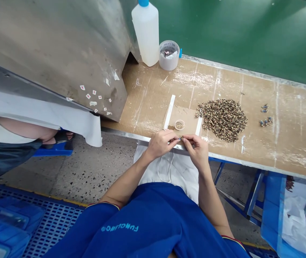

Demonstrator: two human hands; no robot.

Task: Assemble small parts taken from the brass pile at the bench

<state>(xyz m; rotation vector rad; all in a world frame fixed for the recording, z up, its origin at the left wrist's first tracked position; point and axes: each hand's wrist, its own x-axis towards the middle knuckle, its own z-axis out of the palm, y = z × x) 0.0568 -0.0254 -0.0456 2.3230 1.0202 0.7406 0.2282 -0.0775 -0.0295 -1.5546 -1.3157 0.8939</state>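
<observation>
"While you're pinching that small part (pixel 180 138), where is it?"

"My left fingers (pixel 175 135) and right fingers (pixel 185 139) grip it over the surface's (pixel 289 143) near edge; a slip could drop it to the floor (pixel 110 168)."

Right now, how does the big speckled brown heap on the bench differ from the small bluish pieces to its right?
The speckled brown heap is one dense mound, while the small bluish pieces lie in two sparse little groups. The heap also holds far more parts than the bluish pieces. Both rest directly on the tan cardboard-topped bench.
</observation>
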